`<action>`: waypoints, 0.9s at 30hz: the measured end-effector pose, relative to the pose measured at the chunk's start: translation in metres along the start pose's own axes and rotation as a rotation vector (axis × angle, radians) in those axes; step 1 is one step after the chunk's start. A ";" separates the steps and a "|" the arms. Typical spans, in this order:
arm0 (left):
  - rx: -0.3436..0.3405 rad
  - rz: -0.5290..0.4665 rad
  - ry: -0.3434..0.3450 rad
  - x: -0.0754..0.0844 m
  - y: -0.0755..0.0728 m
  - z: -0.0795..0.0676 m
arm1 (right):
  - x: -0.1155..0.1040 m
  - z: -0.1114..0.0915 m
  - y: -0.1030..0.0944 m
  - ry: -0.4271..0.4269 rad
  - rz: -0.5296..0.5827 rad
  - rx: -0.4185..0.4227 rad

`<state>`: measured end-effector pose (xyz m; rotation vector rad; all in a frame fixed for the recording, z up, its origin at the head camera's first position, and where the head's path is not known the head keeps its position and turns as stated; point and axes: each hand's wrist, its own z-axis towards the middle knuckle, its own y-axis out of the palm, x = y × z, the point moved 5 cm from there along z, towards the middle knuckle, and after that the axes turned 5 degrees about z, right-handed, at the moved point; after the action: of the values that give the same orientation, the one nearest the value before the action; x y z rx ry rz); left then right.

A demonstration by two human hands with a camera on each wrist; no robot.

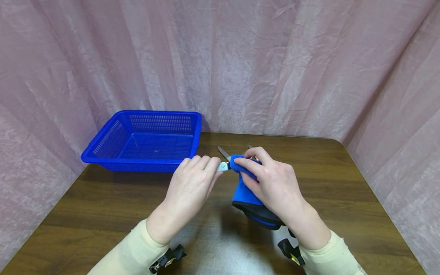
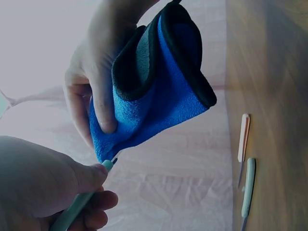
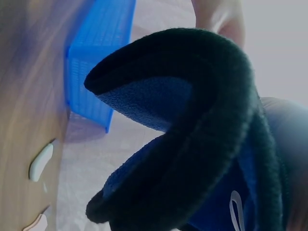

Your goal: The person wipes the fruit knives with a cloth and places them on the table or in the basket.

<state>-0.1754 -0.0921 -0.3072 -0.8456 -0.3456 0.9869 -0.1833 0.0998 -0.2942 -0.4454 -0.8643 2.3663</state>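
Observation:
My left hand [image 1: 192, 181] grips the pale green handle [image 2: 72, 211] of a knife, whose end shows past the fingers in the head view. My right hand [image 1: 275, 183] pinches a folded blue cloth [image 1: 245, 191] with a black edge around the front of the knife. The cloth hides nearly all of the blade and hangs down below the right hand. Two more knives lie on the table: one with a pale green handle [image 2: 248, 187], one with a pinkish handle [image 2: 244, 137]. In the head view they are mostly hidden behind the hands and cloth.
A blue plastic basket [image 1: 141, 165] with slotted walls stands at the back left of the wooden table [image 1: 330, 183]. Pink curtains [image 1: 240, 68] hang behind the table and along its sides.

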 end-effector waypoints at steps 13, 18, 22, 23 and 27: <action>0.017 -0.007 -0.008 -0.002 -0.001 0.001 | 0.019 -0.002 -0.007 0.087 -0.039 -0.012; 0.020 -0.014 -0.010 -0.003 -0.002 0.001 | 0.027 -0.003 -0.011 0.130 -0.047 -0.020; 0.028 -0.021 -0.008 -0.003 -0.002 0.001 | 0.034 -0.004 -0.013 0.171 -0.060 -0.031; 0.030 -0.022 -0.008 -0.003 -0.002 0.001 | 0.036 -0.004 -0.014 0.184 -0.064 -0.035; 0.046 -0.018 -0.009 -0.004 -0.002 0.001 | 0.043 -0.006 -0.019 0.241 -0.080 -0.039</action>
<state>-0.1770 -0.0959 -0.3047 -0.7950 -0.3366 0.9790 -0.2061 0.1406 -0.2902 -0.6838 -0.8016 2.1710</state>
